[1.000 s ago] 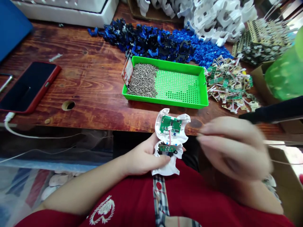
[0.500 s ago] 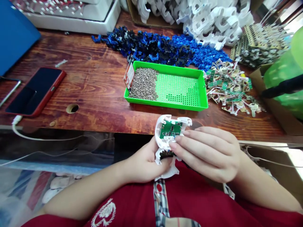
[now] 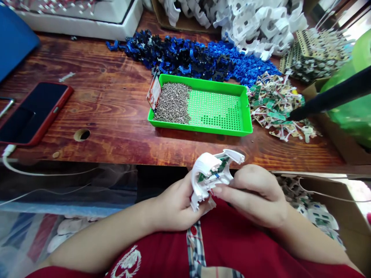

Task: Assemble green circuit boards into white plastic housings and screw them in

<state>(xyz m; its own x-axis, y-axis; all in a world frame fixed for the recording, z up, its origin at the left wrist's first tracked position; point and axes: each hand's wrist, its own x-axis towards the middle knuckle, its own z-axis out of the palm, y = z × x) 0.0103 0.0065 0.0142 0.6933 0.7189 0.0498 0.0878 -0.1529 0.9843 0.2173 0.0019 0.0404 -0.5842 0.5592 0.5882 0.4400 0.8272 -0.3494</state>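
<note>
My left hand [image 3: 176,200] grips a white plastic shell [image 3: 206,175] from below, in front of my red shirt, just off the table's near edge. A green circuit board [image 3: 220,166] shows inside the shell, which is tilted on its side. My right hand [image 3: 255,195] is curled against the shell's right side, its fingertips pressing on the shell and board. Beyond them on the wooden table [image 3: 116,112] stands a green perforated tray [image 3: 216,110] with a heap of small metal screws [image 3: 172,102] in its left half.
Blue and black plastic clips [image 3: 191,58] and white shells [image 3: 249,19] are piled at the back. Loose circuit boards with wires [image 3: 278,108] lie right of the tray. A phone in a red case [image 3: 31,114] charges at the left. A black rod [image 3: 333,96] pokes in from the right.
My right hand came in from the right and closed onto the shell. The shell has turned from face-up to tilted on its side, hiding most of the board.
</note>
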